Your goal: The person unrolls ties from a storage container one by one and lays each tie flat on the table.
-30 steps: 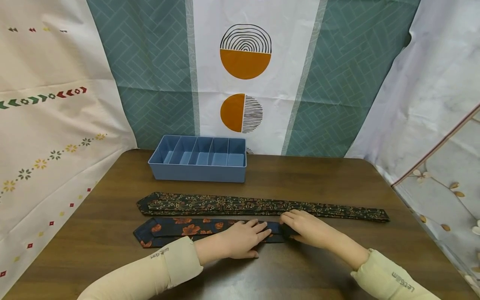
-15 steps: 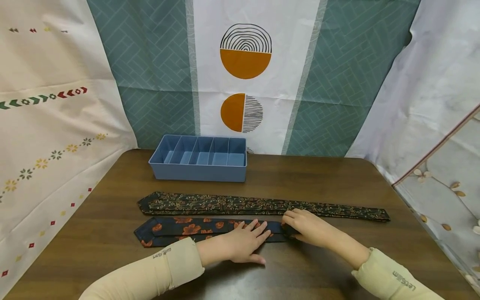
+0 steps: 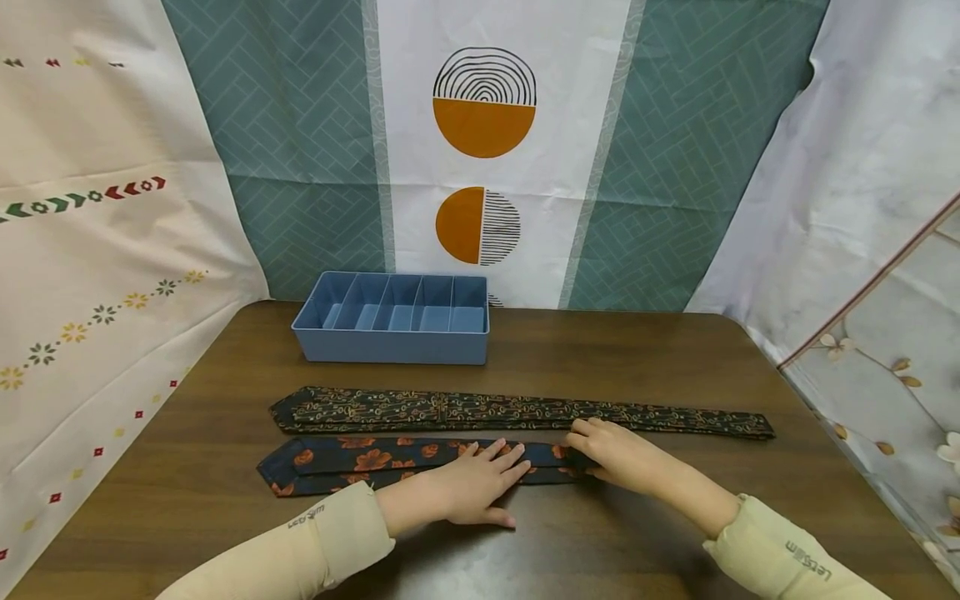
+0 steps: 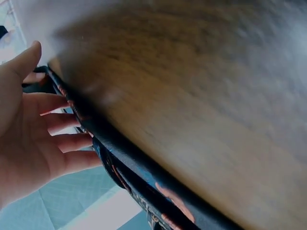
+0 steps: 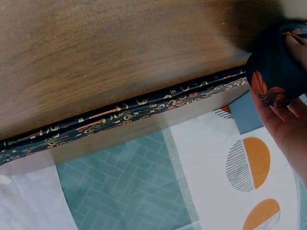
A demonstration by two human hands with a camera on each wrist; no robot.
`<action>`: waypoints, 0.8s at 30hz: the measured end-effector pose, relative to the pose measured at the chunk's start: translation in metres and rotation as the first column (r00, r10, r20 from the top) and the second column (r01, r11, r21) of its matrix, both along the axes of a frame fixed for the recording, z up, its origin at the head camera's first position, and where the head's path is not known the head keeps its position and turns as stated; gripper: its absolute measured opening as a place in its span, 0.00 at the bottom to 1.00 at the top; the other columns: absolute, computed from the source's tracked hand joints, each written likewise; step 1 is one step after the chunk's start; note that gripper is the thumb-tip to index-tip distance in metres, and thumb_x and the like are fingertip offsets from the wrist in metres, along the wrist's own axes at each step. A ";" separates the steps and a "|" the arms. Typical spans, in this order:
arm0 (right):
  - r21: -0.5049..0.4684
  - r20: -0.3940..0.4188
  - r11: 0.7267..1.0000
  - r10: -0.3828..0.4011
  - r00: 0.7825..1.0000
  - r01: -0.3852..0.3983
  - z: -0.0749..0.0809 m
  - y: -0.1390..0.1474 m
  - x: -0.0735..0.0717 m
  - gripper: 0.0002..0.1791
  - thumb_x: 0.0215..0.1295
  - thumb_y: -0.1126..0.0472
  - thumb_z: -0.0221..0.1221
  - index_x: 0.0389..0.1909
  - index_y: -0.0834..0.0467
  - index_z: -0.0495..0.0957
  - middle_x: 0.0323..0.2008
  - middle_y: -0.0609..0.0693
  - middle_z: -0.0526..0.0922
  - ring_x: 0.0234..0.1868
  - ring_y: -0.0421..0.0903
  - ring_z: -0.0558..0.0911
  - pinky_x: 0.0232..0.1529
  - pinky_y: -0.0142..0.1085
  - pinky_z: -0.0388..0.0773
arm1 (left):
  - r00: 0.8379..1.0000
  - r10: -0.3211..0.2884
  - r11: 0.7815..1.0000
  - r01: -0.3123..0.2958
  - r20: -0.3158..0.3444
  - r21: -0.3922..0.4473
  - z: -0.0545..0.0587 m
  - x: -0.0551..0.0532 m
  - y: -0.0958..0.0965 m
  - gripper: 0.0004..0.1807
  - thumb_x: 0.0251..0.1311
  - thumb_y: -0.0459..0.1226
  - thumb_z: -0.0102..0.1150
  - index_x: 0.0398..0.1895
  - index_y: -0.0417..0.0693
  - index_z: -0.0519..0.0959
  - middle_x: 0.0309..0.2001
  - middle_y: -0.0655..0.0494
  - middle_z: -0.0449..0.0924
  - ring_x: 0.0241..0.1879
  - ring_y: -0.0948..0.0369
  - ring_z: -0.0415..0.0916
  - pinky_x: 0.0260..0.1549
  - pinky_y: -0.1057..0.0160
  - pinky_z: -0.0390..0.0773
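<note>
A navy necktie with orange flowers (image 3: 372,460) lies lengthwise near the front of the table. My left hand (image 3: 480,487) rests on its middle with fingers straight and spread, the thumb out on the wood. In the left wrist view, the fingertips of the left hand (image 4: 53,129) touch the tie's edge. At the tie's right end, my right hand (image 3: 617,457) grips the narrow part, which is rolled or folded over. The right wrist view shows that rounded dark bundle (image 5: 276,67) between thumb and fingers. Just behind lies a dark necktie with a small gold pattern (image 3: 517,411), laid out flat.
A blue divided organizer box (image 3: 396,347) stands at the back left of the brown table (image 3: 615,350). Patterned cloths (image 3: 660,167) hang behind and at both sides.
My left thumb has spread away from the fingers. The left hand and the flowered necktie have shifted slightly left, and an orange flower now shows beside the right hand, which still grips the end.
</note>
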State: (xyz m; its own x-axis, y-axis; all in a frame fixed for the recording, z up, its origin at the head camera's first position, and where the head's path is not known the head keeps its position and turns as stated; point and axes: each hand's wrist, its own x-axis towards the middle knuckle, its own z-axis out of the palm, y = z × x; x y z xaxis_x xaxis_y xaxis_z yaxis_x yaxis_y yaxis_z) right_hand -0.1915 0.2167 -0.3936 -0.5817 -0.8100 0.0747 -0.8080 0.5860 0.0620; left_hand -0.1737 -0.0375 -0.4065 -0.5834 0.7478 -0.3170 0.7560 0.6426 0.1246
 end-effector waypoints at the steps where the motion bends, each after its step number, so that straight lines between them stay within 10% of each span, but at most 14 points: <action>1: 0.002 -0.002 1.000 -0.001 1.000 0.001 0.000 0.000 0.000 0.19 0.47 0.61 0.71 0.41 0.56 0.77 0.37 0.46 0.77 0.38 0.43 0.79 0.43 0.39 0.80 | 1.000 -0.001 1.000 0.001 0.001 0.003 0.000 0.000 -0.001 0.42 0.61 0.62 0.44 0.74 0.58 0.50 0.75 0.55 0.44 0.74 0.52 0.44 0.65 0.44 0.61; 24: 0.026 -0.001 0.999 -0.024 1.000 0.024 0.002 0.008 0.003 0.20 0.45 0.62 0.72 0.38 0.56 0.75 0.37 0.47 0.78 0.37 0.44 0.79 0.40 0.37 0.80 | 1.000 0.012 1.000 -0.012 -0.025 0.007 0.003 -0.001 -0.012 0.37 0.64 0.59 0.45 0.73 0.58 0.54 0.75 0.56 0.47 0.74 0.52 0.47 0.64 0.44 0.63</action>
